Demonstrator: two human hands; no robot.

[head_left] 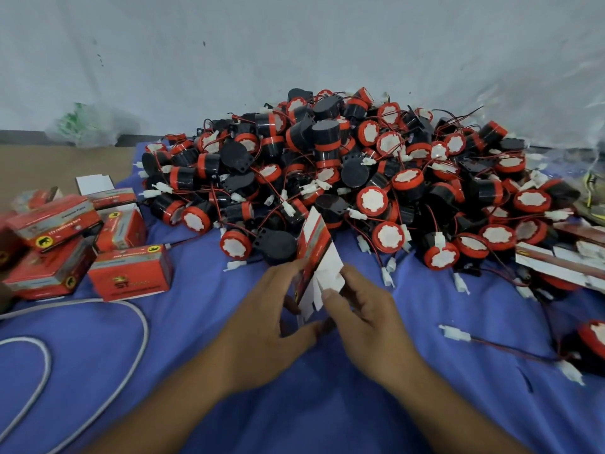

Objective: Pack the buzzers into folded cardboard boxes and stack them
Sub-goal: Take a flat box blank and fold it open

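A flat, unfolded red-and-white cardboard box (316, 257) stands on edge between my hands, above the blue cloth. My left hand (271, 312) grips its red side, thumb underneath. My right hand (363, 309) pinches the white flaps from the right. Behind it lies a big heap of black-and-red buzzers (343, 172) with red wires and white plugs. Several closed red boxes (129, 273) lie in a loose cluster at the left.
A white cable (131, 309) loops over the blue cloth (425, 404) at the lower left. Flat box blanks (556, 260) are piled at the right edge. One loose buzzer (589, 345) with its plug lies at the right. A plastic bag (88, 126) sits by the wall.
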